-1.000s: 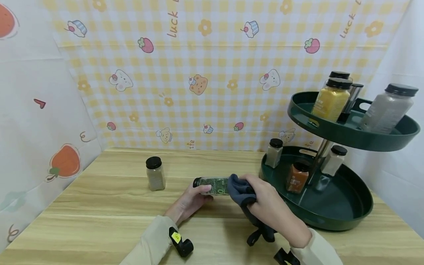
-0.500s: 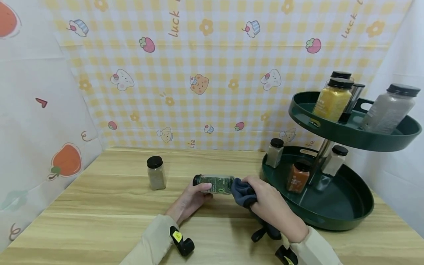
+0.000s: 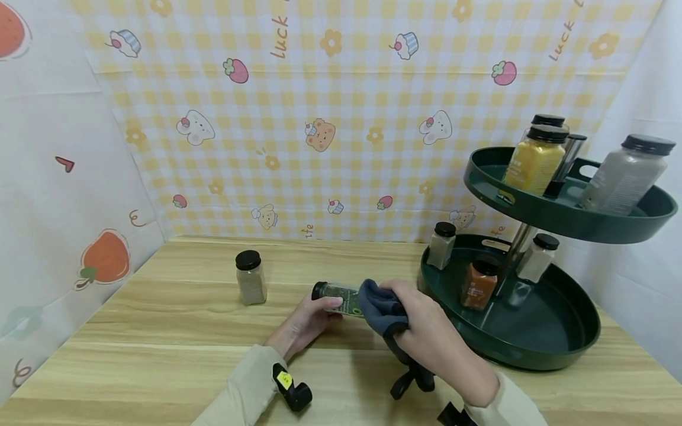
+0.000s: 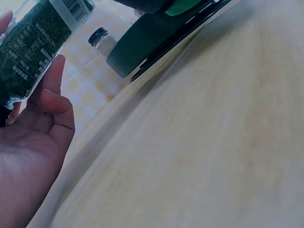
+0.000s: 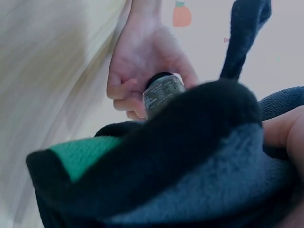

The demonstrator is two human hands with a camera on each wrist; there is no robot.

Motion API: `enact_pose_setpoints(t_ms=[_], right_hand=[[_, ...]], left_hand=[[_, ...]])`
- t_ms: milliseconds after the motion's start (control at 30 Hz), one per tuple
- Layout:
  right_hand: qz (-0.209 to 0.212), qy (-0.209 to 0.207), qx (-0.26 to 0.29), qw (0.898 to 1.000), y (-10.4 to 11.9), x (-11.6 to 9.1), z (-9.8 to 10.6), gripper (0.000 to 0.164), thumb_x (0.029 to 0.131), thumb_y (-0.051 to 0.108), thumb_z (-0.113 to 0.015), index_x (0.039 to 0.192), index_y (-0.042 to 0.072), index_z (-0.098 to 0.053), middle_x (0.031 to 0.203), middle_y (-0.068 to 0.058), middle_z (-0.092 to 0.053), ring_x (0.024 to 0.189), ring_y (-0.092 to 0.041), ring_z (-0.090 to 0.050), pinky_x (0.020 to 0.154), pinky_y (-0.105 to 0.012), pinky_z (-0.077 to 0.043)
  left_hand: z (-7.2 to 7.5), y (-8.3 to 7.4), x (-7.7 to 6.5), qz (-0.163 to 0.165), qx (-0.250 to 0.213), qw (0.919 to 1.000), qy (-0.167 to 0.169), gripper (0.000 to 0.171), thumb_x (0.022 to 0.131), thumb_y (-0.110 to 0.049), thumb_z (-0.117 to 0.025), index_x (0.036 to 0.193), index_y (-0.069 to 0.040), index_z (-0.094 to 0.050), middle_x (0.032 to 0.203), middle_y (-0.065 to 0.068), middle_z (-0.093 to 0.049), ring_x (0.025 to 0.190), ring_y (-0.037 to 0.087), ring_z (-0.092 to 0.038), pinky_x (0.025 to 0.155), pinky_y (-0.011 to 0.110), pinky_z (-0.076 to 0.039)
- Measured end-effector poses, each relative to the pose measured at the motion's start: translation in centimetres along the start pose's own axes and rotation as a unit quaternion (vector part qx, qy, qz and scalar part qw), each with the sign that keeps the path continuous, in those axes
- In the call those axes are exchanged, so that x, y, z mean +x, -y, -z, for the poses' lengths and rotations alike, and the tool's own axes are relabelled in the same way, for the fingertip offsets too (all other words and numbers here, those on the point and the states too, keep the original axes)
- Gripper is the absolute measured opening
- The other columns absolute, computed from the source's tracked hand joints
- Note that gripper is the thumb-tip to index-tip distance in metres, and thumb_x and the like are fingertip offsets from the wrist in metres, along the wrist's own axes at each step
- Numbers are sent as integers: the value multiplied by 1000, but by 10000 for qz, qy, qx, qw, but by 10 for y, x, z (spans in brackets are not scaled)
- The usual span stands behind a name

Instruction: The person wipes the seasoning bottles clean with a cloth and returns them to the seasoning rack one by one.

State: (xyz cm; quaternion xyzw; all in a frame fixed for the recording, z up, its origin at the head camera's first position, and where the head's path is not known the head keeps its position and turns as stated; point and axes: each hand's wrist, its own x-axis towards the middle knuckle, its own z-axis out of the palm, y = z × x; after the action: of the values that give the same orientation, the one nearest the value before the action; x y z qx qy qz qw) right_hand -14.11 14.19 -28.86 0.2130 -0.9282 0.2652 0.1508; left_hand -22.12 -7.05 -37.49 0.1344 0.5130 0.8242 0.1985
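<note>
My left hand grips a clear spice jar of green dried herbs, lying sideways with its black lid to the left. In the left wrist view the jar shows a printed label and barcode, with thumb and fingers around it. My right hand holds a bunched dark grey-blue cloth against the jar's base end, covering it. A green patch of the cloth and its black edging show in the right wrist view. The cloth's lower end and loop hang above the table.
A black-lidded jar stands on the wooden table to the left. At right is a two-tier green rack; its lower tray holds a red-orange spice jar and two pale jars, its upper tray a yellow jar, a grey jar and others.
Over the last second the cloth first shifted right, baring more of the jar, then came back left over its end. The jar has tilted slightly, its base end lower. The left hand barely moved.
</note>
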Motion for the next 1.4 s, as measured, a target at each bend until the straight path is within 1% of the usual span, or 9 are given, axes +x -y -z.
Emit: enact_pose_setpoints(t_ms=[233,400,467,600,767,867,1033,1267,1400], right_hand=[[-270,-150,-5,9995,-11,4,-2,42,80,0,-65,120,8,-54,117,-10,-61,104,-25,-61,83,-43,-51],[-314,-174,-47,9993,-18,7,-4,39,80,-2,-62,117,8,-55,113,-10,-62,97,-23,-61,78,-41,-52],[-204,-122,6,9997,-17,6,-2,38,80,-3,-62,115,10,-55,110,-9,-63,92,-20,-61,73,-37,-51],[98,6,123,9999,-11,3,0,39,80,-2,-63,114,14,-56,108,-4,-63,91,-17,-61,74,-35,-50],[695,-61,76,9975,1,-2,-2,35,83,4,-66,113,17,-56,110,0,-63,100,-15,-62,81,-35,-51],[785,-139,33,9968,5,-5,-2,35,82,6,-67,113,17,-56,110,1,-63,100,-14,-62,81,-34,-52],[499,-279,175,9982,1,-2,-2,34,83,7,-67,114,14,-57,109,-3,-64,95,-15,-63,79,-35,-52],[-102,-393,121,9991,-17,5,-7,35,84,1,-64,117,10,-56,115,-9,-62,103,-23,-62,82,-41,-52],[113,-382,133,9991,-16,4,-9,35,83,2,-64,116,11,-56,113,-8,-62,102,-22,-62,81,-40,-52]], left_hand=[[-1,0,-2,8,-68,9999,121,23,81,-11,-58,102,-16,-49,99,-2,-53,85,12,-49,74,29,-43],[-1,0,-2,42,-49,9997,226,27,80,-12,-58,104,-17,-47,102,-1,-51,87,12,-49,77,31,-42],[-1,1,-2,42,-63,9997,219,26,80,-12,-58,104,-16,-47,101,-1,-52,87,12,-49,76,30,-42],[0,0,-2,60,-193,9997,143,23,81,-14,-57,102,-15,-49,97,-2,-54,83,11,-49,75,28,-42],[1,-1,-2,55,-446,9990,75,16,84,-14,-56,99,-15,-50,90,-3,-58,77,10,-52,72,26,-44],[1,-2,-2,48,-502,9987,114,16,85,-14,-55,100,-15,-50,89,-3,-59,76,10,-53,71,26,-44],[0,-1,-2,33,-528,9986,93,17,84,-12,-55,99,-15,-50,90,-3,-58,77,9,-53,72,26,-44],[0,0,-2,37,-314,9994,145,16,82,-12,-54,98,-15,-51,94,-3,-58,81,9,-53,75,27,-42],[1,0,-1,59,-312,9995,72,16,83,-13,-53,98,-14,-50,92,-3,-57,79,10,-51,74,27,-42]])
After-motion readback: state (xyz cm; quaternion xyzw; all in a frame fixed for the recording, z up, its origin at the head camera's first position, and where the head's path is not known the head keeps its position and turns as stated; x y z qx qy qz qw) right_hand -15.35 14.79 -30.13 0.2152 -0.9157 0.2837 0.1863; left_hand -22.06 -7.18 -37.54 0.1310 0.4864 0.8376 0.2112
